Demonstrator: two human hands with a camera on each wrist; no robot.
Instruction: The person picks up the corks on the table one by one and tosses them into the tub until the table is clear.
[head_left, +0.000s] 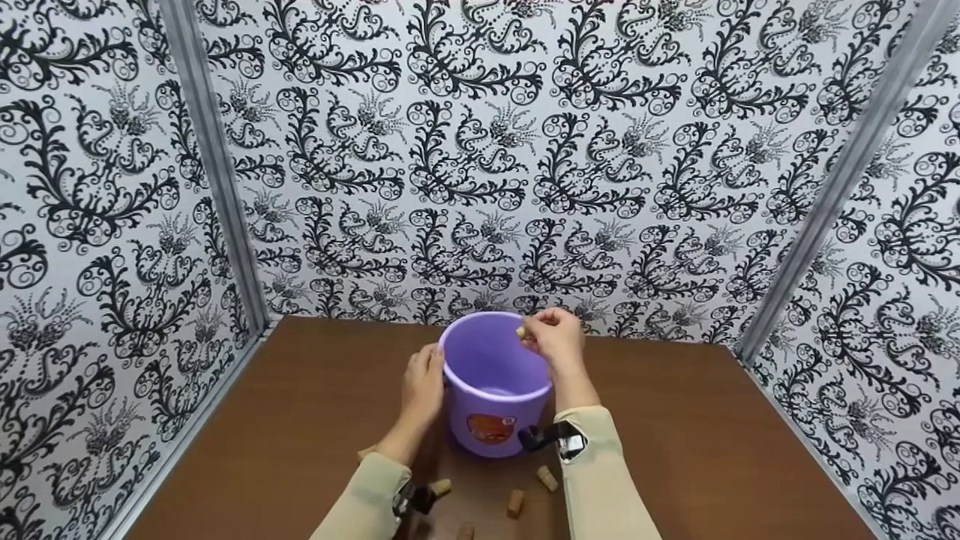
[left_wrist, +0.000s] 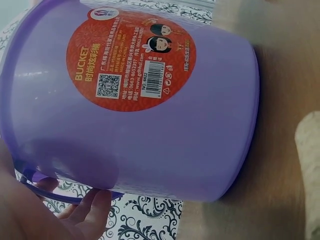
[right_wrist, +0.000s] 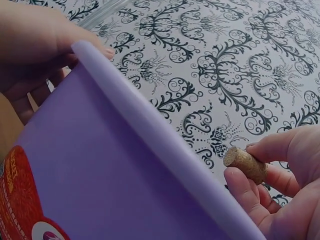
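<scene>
A purple bucket (head_left: 486,420) with a red oval label stands upright on the brown table. At its left side my left hand (head_left: 423,381) holds it by the upper edge; the right wrist view shows that thumb over the rim (right_wrist: 125,100) and the fingers down the outside. A dark handle (left_wrist: 47,192) passes near those fingers in the left wrist view. Over the bucket's right rim is my right hand (head_left: 556,341), pinching a cork (right_wrist: 246,164) between thumb and fingers. The bucket's inside bottom shows only in part.
In front of the bucket lie several corks, among them one cork (head_left: 515,503), another cork (head_left: 547,478) and a third cork (head_left: 441,487) by the left wrist. Patterned walls (head_left: 480,187) close off the back and sides of the table (head_left: 690,450).
</scene>
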